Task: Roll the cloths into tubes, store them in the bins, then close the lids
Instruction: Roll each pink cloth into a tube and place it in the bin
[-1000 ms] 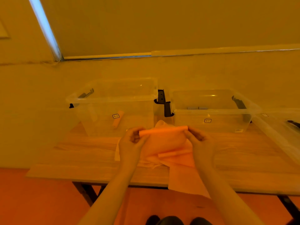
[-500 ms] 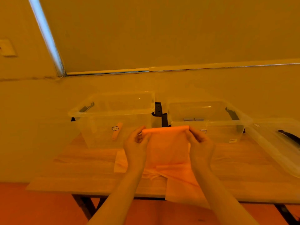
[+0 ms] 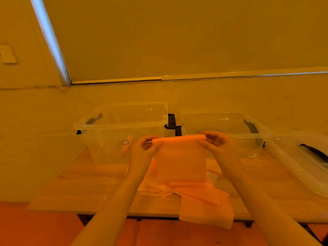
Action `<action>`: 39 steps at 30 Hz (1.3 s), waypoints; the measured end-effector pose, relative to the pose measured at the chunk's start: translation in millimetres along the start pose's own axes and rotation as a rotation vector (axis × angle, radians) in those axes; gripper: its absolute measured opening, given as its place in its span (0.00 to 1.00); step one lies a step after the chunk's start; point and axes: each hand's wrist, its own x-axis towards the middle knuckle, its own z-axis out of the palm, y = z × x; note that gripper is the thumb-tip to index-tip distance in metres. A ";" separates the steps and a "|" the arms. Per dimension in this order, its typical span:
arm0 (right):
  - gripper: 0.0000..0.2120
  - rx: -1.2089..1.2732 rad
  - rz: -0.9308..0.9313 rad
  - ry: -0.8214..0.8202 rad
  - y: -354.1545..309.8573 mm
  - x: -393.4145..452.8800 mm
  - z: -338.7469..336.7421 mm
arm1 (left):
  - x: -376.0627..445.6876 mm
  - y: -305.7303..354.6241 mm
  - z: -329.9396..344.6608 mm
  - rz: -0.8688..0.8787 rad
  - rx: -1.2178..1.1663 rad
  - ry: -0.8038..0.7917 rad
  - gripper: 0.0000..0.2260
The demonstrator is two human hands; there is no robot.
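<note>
Both hands, left (image 3: 142, 150) and right (image 3: 217, 142), grip the rolled cloth (image 3: 179, 139) ends, now raised higher, more cloth hanging unrolled above the desk (image 3: 88, 189).

We see a wood table (image 3: 92, 183) vs plain wall (image 3: 35, 139), blind (image 3: 177, 36) above, reddish floor (image 3: 35, 228), amber light.

left hand (image 3: 142, 150), right hand (image 3: 219, 144), both raised, fingers pinched

Dim, strong amber cast throughout. Cool daylight strip beside the roller blind (image 3: 177, 36). Soft focus; wide-angle bending toward edges.
</note>
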 end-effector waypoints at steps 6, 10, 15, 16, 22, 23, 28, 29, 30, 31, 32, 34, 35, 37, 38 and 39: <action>0.11 0.068 0.041 -0.063 -5.1 3.7 -11.0 | 1.8 9.0 -4.8 -0.066 -0.069 -0.102 0.10; 0.12 0.026 0.034 -0.082 -8.1 1.8 -12.8 | -0.1 11.7 -0.8 -0.054 -0.040 -0.120 0.06; 0.14 0.020 0.014 -0.100 -10.8 -0.2 -16.8 | -1.5 11.2 0.6 -0.064 -0.041 -0.118 0.07; 0.13 0.011 0.009 -0.097 -10.4 -0.1 -17.6 | -1.6 10.9 0.3 -0.064 -0.035 -0.129 0.08; 0.10 -0.003 0.032 -0.115 -9.7 -2.2 -17.8 | -3.3 10.4 1.6 -0.067 -0.018 -0.140 0.08; 0.10 0.006 0.033 -0.125 -10.1 -2.8 -17.7 | -4.1 10.4 1.3 -0.070 -0.022 -0.142 0.08; 0.10 -0.012 0.050 -0.159 -10.9 -6.8 -18.0 | -5.6 9.8 -1.5 -0.078 0.002 -0.173 0.08; 0.09 -0.021 0.054 -0.167 -10.9 -7.9 -17.7 | -5.5 9.5 -1.9 -0.079 0.012 -0.179 0.09; 0.09 -0.025 0.057 -0.170 -10.6 -8.7 -17.3 | -5.6 9.0 -2.3 -0.079 0.019 -0.180 0.10; 0.09 -0.025 0.057 -0.170 -10.7 -9.5 -16.9 | -6.0 8.7 -2.5 -0.078 0.021 -0.176 0.09; 0.10 -0.025 0.057 -0.169 -10.6 -9.8 -16.4 | -6.3 8.5 -2.6 -0.075 0.021 -0.169 0.08; 0.12 -0.029 0.050 -0.164 -10.8 -10.3 -15.3 | -7.3 8.8 -2.4 -0.071 0.021 -0.161 0.07; 0.12 -0.029 0.047 -0.154 -10.9 -10.3 -14.8 | -7.6 9.0 -2.3 -0.070 0.021 -0.163 0.06; 0.11 -0.033 0.040 -0.138 -11.2 -10.3 -14.6 | -8.5 9.7 -2.3 -0.071 0.027 -0.172 0.07; 0.10 -0.041 0.036 -0.139 -11.3 -10.4 -14.4 | -8.8 9.9 -2.6 -0.070 0.033 -0.179 0.08; 0.09 -0.047 0.035 -0.142 -11.4 -10.7 -14.2 | -9.0 9.7 -3.1 -0.070 0.036 -0.186 0.09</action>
